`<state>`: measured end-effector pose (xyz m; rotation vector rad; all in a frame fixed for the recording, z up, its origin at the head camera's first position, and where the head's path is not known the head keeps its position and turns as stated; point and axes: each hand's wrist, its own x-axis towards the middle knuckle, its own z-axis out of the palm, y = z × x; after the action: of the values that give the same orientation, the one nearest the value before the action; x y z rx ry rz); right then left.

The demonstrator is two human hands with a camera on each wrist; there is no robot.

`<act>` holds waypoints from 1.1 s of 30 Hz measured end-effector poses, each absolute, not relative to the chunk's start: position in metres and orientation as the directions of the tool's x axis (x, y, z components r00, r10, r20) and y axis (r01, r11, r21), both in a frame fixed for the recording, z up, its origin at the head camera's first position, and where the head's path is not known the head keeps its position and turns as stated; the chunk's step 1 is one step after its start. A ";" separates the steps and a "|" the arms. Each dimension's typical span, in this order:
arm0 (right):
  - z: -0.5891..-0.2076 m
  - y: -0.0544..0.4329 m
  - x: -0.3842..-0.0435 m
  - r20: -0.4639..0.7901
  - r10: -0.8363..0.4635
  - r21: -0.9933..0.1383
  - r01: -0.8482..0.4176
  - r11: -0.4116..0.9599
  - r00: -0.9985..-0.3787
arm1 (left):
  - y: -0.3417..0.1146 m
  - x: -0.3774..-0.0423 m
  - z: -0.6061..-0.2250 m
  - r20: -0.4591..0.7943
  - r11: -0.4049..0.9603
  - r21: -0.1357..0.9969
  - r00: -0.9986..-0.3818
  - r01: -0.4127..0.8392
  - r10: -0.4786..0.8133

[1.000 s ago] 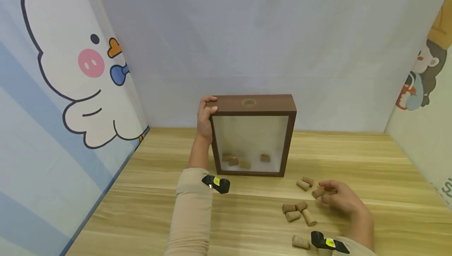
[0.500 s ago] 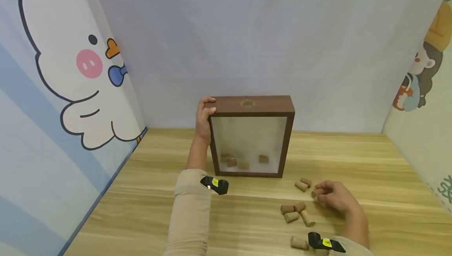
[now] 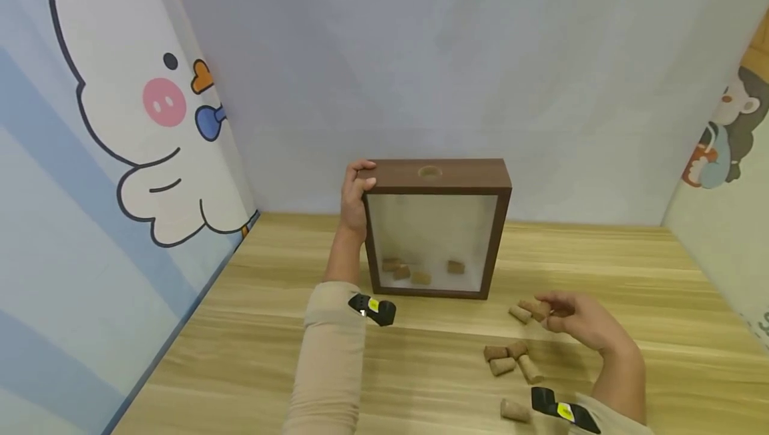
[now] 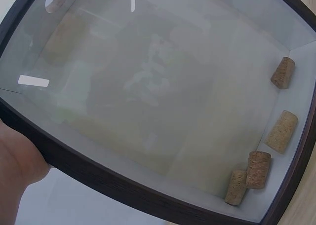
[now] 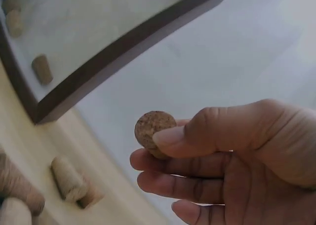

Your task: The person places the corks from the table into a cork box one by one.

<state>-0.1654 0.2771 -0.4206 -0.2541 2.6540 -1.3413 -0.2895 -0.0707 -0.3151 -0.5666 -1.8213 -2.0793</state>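
Observation:
A dark brown wooden shadow box (image 3: 501,241) with a clear front stands upright on the table. A round hole (image 3: 430,172) pierces its top, and several corks (image 4: 282,131) lie inside along the bottom. My left hand (image 3: 354,198) grips the box's upper left corner, thumb in front and fingers over the top. Right of the box, my right hand (image 3: 583,320) pinches a cork (image 5: 154,129) between thumb and fingers, lifted off the table. Just below it lie two loose corks (image 5: 68,178), close together.
Several more corks (image 3: 503,366) lie clustered on the wood-grain table (image 3: 432,368), in front of the box to the right. A single cork (image 3: 515,411) sits nearer the front edge. Behind the box hangs a pale cloth backdrop (image 3: 420,75); printed cartoon panels (image 3: 162,101) flank the sides.
My right hand has closed its thumb and fingers on a cork and raised it slightly from the table. The left hand and box stay in place; the head view shifts slightly.

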 end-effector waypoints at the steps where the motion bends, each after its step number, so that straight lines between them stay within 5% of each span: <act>1: -0.416 0.275 -0.165 -0.053 -0.226 -0.800 -0.094 0.593 -0.973 | -0.070 -0.289 -0.315 0.490 -0.137 0.865 -0.871 0.483 0.024; 16: -0.364 0.214 -0.179 0.313 -0.270 -0.813 -0.404 0.419 -0.911 | -0.072 -0.318 -0.338 0.495 -0.143 0.860 -0.869 0.489 0.008; 33: -0.320 0.165 -0.210 0.649 -0.217 -0.671 -0.683 0.287 -0.729 | -0.069 -0.321 -0.342 0.503 -0.149 0.854 -0.864 0.498 -0.010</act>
<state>-0.2098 0.1648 -0.3199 -1.0772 2.8399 -1.9191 -0.3208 -0.0695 -0.3417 -0.5503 -1.7830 -2.0777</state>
